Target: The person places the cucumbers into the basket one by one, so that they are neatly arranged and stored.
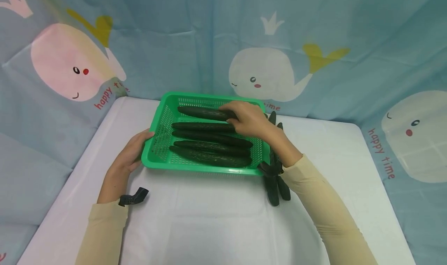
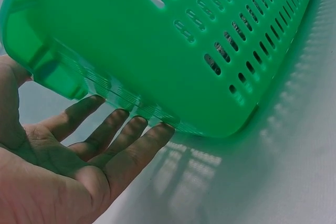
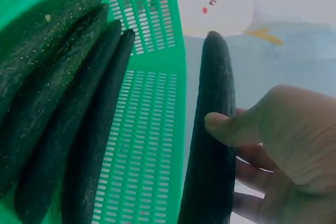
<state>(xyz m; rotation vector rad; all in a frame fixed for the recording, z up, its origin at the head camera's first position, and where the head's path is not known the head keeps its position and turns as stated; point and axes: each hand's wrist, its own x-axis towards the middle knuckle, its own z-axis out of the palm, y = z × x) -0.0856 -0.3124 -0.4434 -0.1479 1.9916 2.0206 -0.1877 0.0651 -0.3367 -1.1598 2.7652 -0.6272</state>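
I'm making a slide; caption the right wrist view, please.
Right grip holding one cucumber; four more cucumbers lie in a slotted green basket.

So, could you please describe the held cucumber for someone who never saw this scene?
On the white table, find the green basket. In the head view, the held cucumber appears nearest the far rim. Unlike the four cucumbers lying inside, it is gripped by the right hand.

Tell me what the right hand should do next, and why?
The right hand should probably lower its cucumber into the basket: it holds it over the far side, and four cucumbers already lie inside, with bare mesh beside them.
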